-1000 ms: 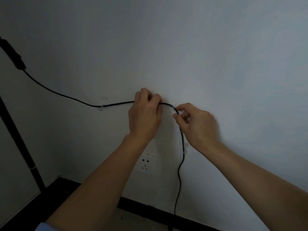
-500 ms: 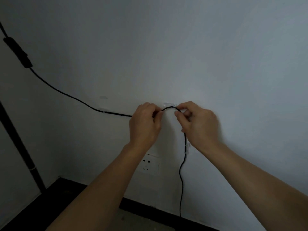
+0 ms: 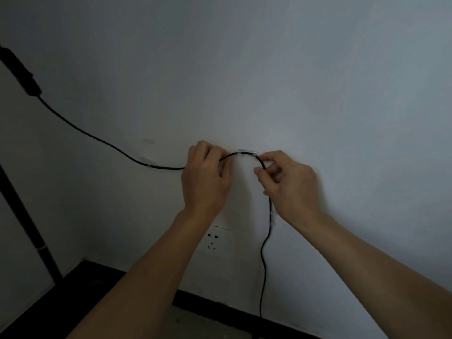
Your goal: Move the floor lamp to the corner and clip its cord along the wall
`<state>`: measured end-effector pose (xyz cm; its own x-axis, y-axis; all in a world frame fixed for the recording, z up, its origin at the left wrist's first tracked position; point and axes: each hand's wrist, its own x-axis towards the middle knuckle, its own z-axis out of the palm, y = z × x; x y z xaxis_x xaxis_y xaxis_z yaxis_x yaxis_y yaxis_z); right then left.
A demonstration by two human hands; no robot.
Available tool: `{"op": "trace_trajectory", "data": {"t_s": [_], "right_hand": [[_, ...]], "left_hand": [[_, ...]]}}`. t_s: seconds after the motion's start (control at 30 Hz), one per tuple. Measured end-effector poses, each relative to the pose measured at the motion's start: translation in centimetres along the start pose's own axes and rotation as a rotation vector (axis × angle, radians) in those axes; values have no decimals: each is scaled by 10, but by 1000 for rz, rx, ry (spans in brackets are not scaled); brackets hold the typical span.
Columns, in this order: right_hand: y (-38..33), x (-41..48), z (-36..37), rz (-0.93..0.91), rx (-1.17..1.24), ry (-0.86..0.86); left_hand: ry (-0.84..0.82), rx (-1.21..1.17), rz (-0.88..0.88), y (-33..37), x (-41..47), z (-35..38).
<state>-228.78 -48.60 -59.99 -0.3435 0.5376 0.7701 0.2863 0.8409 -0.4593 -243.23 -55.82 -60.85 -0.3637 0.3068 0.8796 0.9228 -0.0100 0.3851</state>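
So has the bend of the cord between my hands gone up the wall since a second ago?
Yes. The cord's bend has risen away from the wall socket, now touching the clear clip above; before, it arched lower.

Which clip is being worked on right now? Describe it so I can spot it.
On the white wall, above and right of the socket, the black cord arches between the left hand and right hand. The clear clip sits at the arch's top, lying horizontal and between both hands, unlike the other clips.

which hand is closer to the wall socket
Left. The left hand holds the cord almost directly above the wall socket; the right hand pinches the cord farther off, up and to the socket's right.
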Motion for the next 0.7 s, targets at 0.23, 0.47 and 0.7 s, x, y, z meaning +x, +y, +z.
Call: {"op": "trace_trajectory", "data": {"t_s": [0.23,0.47,0.7], "right_hand": [[0,-9,-9,-47,-20,33],[2,-28,-5,-74,-151,-151],[-5,-28,-9,-13,-159,-208]], "left_hand": [[19,62,100,-19,-24,-12],[-414,196,26,-59,-84,-18],[-684,323,-48,-68,-104,-13]]}}
